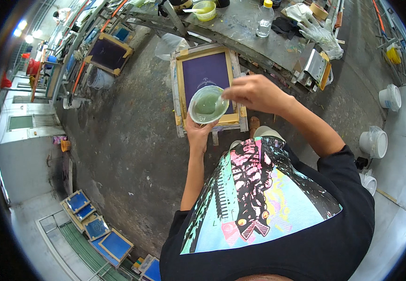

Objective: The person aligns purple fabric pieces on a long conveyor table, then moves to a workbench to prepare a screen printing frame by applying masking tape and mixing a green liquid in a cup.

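My left hand [197, 134] holds a translucent plastic bowl [193, 112] from below, tilted a little. Inside lies a pool of pale green paste [206, 104]. The fingers of my right hand [249, 91] are closed on the upper end of a pale spoon [219, 104], whose lower part dips toward the paste at the bowl's right side; it is slightly blurred. Behind and below the bowl a screen-printing frame [182, 79] with a dark purple mesh and taped wooden edges leans by the workbench. The bowl hides part of its mesh.
On the metal workbench [240, 28] stand a clear bottle [264, 21] with a yellow cap, a yellow-green tub [205, 11] and plastic gloves [322, 37]. More framed screens [108, 54] stand at the left and lower left [116, 245]. White buckets [374, 143] line the right wall.
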### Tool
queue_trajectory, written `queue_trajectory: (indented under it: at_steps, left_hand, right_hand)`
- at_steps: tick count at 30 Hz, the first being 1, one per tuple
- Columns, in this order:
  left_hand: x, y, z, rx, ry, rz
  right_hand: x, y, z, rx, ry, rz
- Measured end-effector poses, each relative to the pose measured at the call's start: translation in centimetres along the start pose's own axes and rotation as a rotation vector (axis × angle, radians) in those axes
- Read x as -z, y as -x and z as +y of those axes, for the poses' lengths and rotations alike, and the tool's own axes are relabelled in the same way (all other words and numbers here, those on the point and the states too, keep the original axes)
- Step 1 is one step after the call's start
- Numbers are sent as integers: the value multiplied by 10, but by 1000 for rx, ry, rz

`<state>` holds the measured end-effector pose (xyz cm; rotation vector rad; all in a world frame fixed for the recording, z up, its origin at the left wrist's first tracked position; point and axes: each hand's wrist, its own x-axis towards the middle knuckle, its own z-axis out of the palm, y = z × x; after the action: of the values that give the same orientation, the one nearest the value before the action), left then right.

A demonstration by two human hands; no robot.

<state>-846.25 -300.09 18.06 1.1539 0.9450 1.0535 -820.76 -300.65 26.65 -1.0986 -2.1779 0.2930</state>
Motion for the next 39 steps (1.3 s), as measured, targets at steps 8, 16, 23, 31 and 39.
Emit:
queue_trajectory:
  at_steps: [8,16,23,31,39]
  left_hand:
    - [1,-6,-7,40,-26,-29]
    - [-6,-1,-2,20,-32,-82]
    - [0,3,-1,69,37,-89]
    - [9,3,6,129,56,-119]
    - [35,28,-6,-221,-165,100]
  right_hand:
    - [-22,-8,-13,226,-146,-78]
    - [-5,-18,-3,20,178,2]
    - [12,-11,-19,216,-105,-268]
    - [5,-58,-11,269,-223,-199]
    - [-4,-82,-27,-8,-62,-274]
